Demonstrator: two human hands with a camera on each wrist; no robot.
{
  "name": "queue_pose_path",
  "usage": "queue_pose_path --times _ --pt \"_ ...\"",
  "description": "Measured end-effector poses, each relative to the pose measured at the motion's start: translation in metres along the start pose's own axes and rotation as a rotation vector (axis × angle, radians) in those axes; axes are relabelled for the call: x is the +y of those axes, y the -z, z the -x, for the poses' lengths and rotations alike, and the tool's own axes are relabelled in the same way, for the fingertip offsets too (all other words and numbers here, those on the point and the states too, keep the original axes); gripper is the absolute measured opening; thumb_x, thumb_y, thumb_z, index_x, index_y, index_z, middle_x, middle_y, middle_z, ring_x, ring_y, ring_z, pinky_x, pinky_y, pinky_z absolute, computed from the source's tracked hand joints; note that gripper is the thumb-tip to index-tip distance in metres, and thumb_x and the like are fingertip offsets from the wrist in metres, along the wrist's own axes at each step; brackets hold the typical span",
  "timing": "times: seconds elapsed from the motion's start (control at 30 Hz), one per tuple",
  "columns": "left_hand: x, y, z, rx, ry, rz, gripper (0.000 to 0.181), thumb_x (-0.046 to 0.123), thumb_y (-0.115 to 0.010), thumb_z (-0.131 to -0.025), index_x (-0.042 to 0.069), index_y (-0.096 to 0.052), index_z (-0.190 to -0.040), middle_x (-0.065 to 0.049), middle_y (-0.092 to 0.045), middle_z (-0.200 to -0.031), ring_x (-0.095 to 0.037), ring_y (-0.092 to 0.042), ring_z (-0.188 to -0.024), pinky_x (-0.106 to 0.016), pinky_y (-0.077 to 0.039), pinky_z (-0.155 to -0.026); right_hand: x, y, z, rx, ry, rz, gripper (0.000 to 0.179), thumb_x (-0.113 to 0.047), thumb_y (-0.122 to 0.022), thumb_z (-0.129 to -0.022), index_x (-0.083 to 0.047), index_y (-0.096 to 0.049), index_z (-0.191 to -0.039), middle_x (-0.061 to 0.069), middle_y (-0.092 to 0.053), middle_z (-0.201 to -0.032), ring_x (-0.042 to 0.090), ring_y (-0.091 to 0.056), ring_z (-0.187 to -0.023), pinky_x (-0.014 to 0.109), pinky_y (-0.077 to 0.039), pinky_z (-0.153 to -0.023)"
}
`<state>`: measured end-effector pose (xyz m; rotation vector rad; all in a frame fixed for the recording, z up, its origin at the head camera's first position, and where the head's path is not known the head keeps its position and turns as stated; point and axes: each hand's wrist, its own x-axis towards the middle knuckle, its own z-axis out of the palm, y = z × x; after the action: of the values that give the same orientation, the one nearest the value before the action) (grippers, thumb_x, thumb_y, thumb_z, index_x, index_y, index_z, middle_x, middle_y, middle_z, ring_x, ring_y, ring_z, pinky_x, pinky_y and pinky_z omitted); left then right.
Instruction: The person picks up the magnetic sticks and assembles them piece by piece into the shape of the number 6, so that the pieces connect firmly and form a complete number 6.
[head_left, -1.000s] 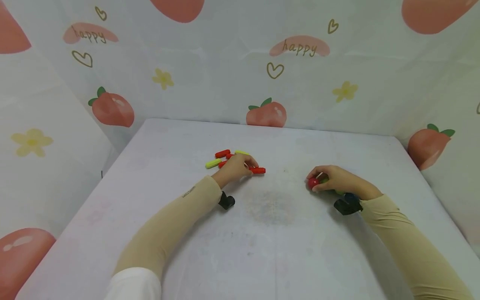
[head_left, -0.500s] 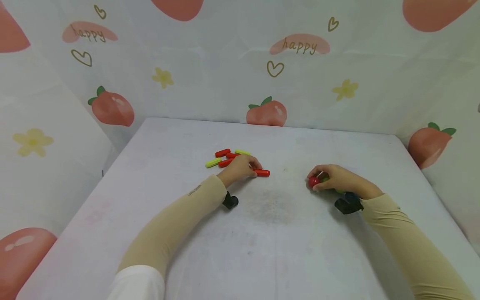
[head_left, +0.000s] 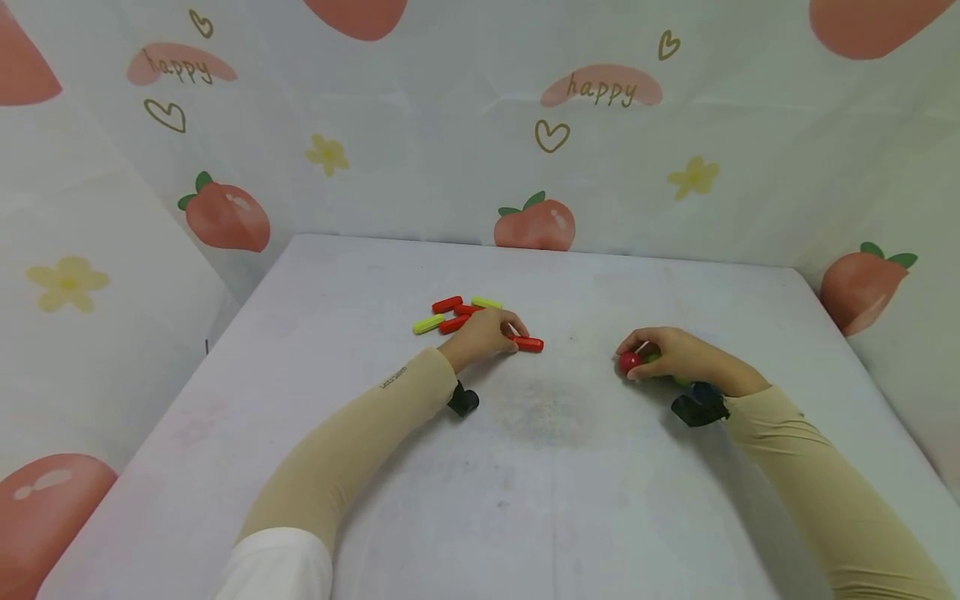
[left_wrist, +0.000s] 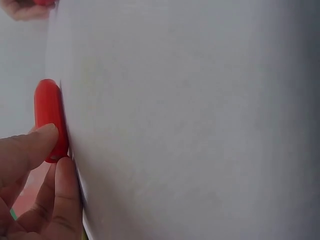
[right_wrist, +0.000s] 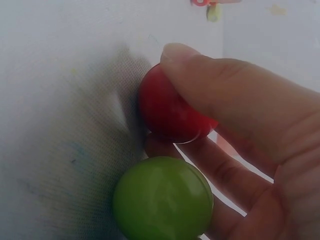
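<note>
One red stick [head_left: 529, 344] is pinched between the thumb and fingers of the left hand [head_left: 483, 333], near other red and yellow sticks [head_left: 429, 324] toward the worktop's [head_left: 562, 517] far edge. Nearer the right edge, the right hand [head_left: 686, 357], fingers partly curled, grips a red ball [head_left: 628, 362], with a green ball [right_wrist: 162, 200] just beside it.

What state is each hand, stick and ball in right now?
Left hand: pinching a red stick.
Red stick: held near one end.
Right hand: gripping the red ball.
Red ball: held.
Green ball: beside the red ball; contact unclear.
Other red sticks: lying loose.
Yellow sticks: lying loose.
</note>
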<state>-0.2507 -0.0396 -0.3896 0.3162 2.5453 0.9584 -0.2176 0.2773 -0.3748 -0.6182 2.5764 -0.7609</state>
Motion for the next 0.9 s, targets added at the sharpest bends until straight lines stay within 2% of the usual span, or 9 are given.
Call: queue_pose_path --times 0.2,0.47,0.67,0.9 --pt "-0.0023 0.0012 -0.0030 -0.014 0.010 0.000 0.021 0.015 -0.071 -0.089 0.021 -0.068 -0.109 -0.003 -0.062 -0.105 -0.019 -0.055 -0.100 -0.033 -0.047 -0.086 -0.0005 0.0001 -0.0003 -0.002 -0.003 0.004 0.037 -0.025 -0.076 -0.084 -0.006 -0.064 -0.114 0.010 -0.064 -0.112 0.023 -0.061 -0.101 0.036 -0.049 -0.084" --pt "-0.0058 0.0022 -0.0054 -0.012 0.021 0.048 0.019 0.016 -0.074 -0.086 0.019 -0.068 -0.105 -0.001 -0.064 -0.102 -0.018 -0.056 -0.101 -0.033 -0.046 -0.089 -0.0003 0.0002 -0.0009 -0.003 -0.008 0.017 0.037 -0.025 -0.076 -0.084 -0.006 -0.064 -0.115 0.010 -0.064 -0.112 0.024 -0.060 -0.102 0.036 -0.049 -0.085" --pt "-0.0047 0.0036 -0.0060 -0.022 0.031 0.029 0.020 0.018 -0.074 -0.086 0.017 -0.068 -0.106 -0.002 -0.065 -0.104 -0.018 -0.057 -0.101 -0.033 -0.047 -0.091 -0.0011 0.0003 -0.0010 -0.006 -0.011 0.009 0.038 -0.024 -0.075 -0.084 -0.005 -0.064 -0.115 0.010 -0.064 -0.112 0.024 -0.060 -0.102 0.036 -0.049 -0.085" --pt "-0.0042 0.0029 -0.0076 -0.017 0.034 0.015 0.020 0.018 -0.074 -0.086 0.018 -0.068 -0.105 -0.003 -0.065 -0.103 -0.017 -0.057 -0.098 -0.030 -0.048 -0.087 0.0008 0.0000 -0.0024 -0.006 -0.014 0.012 0.039 -0.026 -0.076 -0.084 -0.005 -0.064 -0.115 0.010 -0.064 -0.112 0.023 -0.060 -0.102 0.036 -0.048 -0.084"
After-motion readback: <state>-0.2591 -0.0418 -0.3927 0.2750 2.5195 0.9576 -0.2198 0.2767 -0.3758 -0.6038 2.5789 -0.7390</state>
